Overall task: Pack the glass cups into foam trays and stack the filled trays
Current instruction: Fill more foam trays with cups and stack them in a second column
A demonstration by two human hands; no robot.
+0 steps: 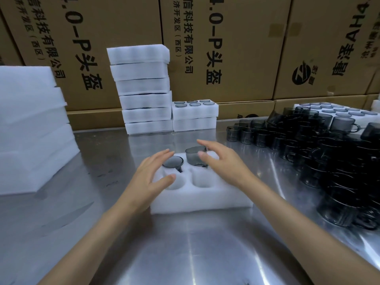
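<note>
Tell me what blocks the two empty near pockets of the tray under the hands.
Nothing visible does. The near pockets of the foam tray lie open; the left hand partly overhangs the left one, holding nothing.

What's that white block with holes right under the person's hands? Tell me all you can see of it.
The foam tray is a white, soft-looking rectangular block lying flat on the shiny metal table. Round pockets are cut into its top. The two far pockets each hold a smoky grey glass cup: the left cup sits low, the right cup stands higher. Two near pockets are empty. The left hand and right hand spread open over it; whether they touch it is unclear.
</note>
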